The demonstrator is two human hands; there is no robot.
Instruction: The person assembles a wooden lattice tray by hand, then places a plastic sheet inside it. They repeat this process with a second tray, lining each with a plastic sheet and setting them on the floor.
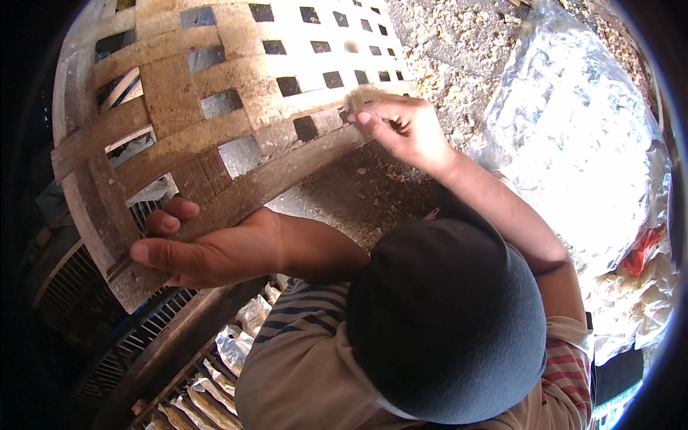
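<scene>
A woven slat panel (172, 89) fills the view from nine to twelve o'clock. Near nine o'clock the left hand (218, 251) is closed around the panel's bottom corner, thumb over the rim, fingers curled behind. At one o'clock the right hand (408, 129) pinches the same edge (thumb and forefinger together). Crumpled clear plastic (566, 136) lies towards two o'clock; a dark cap (444, 322) sits towards five.
</scene>
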